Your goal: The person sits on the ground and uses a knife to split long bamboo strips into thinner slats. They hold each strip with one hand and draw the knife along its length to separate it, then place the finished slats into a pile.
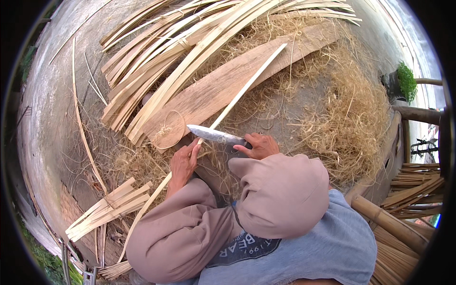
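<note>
My left hand is closed around a long, pale bamboo strip. The strip slants from the lower left up toward the far right, crossing over a wooden plank. In my right hand is the dark handle of a knife, gripped with the thumb along it. Its broad grey blade lies across the strip just beyond my left fingers, tip pointing left. Whether the edge bites into the strip, I cannot tell.
Beyond my hands lies the wide brown plank, beside a large pile of split bamboo strips. Curly shavings heap up on the right. A smaller bundle of strips lies at lower left. A bamboo pole runs along the right side.
</note>
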A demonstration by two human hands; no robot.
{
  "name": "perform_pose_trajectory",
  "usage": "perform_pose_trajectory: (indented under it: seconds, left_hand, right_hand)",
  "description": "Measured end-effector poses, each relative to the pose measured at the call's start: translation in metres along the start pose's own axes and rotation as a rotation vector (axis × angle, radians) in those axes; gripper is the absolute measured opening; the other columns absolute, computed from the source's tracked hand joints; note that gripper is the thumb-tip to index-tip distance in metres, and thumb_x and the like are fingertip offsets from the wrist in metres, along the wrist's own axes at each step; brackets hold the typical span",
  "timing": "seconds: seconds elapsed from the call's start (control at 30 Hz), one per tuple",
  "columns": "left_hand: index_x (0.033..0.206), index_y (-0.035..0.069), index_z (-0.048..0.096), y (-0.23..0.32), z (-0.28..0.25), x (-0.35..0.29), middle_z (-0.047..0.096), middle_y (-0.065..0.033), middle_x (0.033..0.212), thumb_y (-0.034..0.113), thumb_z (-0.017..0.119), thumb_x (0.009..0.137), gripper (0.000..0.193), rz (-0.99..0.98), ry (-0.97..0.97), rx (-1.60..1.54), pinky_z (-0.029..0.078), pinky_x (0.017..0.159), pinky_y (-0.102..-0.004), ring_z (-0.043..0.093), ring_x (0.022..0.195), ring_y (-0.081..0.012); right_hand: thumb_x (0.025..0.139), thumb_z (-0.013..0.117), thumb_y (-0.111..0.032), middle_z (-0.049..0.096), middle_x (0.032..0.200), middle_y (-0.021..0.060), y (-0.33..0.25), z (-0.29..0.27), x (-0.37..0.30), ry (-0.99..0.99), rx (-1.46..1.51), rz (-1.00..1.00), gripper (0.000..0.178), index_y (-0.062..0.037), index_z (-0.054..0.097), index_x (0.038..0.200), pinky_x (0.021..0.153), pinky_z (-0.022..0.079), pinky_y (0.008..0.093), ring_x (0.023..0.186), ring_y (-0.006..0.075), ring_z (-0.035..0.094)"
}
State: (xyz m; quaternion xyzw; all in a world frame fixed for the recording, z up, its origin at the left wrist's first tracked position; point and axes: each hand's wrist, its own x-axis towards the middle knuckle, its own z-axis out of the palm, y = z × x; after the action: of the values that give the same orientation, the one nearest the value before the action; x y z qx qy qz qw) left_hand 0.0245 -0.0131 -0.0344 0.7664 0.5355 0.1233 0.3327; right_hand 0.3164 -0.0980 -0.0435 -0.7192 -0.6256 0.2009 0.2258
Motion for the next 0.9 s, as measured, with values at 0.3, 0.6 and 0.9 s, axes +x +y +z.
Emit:
perform_pose_trajectory:
  seconds: [0.3,0.6,0.9]
  left_hand:
    - [0.126,0.019,0.075,0.012,-0.006,0.004,0.075,-0.0151,0.091,0.044,0.058,0.104,0.037,-0.132,-0.081,-0.091,0.053,0.076,-0.0421,0.072,0.087,-0.0344]
    - [0.125,0.017,0.075,0.003,-0.010,-0.003,0.076,-0.0180,0.101,0.045,0.055,0.105,0.040,-0.206,-0.120,-0.151,0.055,0.081,-0.0421,0.073,0.093,-0.0365]
    - [0.129,0.020,0.073,0.019,-0.013,-0.002,0.066,-0.0144,0.078,0.036,0.059,0.104,0.033,-0.085,-0.063,0.013,0.049,0.069,-0.0412,0.065,0.072,-0.0311]
  right_hand:
    - [0.100,0.050,-0.069,0.056,0.053,0.0088,0.187,-0.121,0.126,0.473,0.031,0.573,0.074,-0.0033,0.059,0.066,0.051,0.043,0.0412,0.050,0.0223,0.059]
    - [0.096,0.061,-0.063,0.058,0.058,0.0151,0.061,-0.034,0.053,0.077,-0.021,0.144,0.062,-0.0044,0.061,0.076,0.057,0.049,0.0472,0.056,0.0344,0.062]
    - [0.099,0.052,-0.067,0.052,0.050,0.0092,0.151,-0.133,0.122,0.139,0.088,0.504,0.072,-0.0039,0.059,0.067,0.049,0.043,0.0427,0.050,0.0221,0.056]
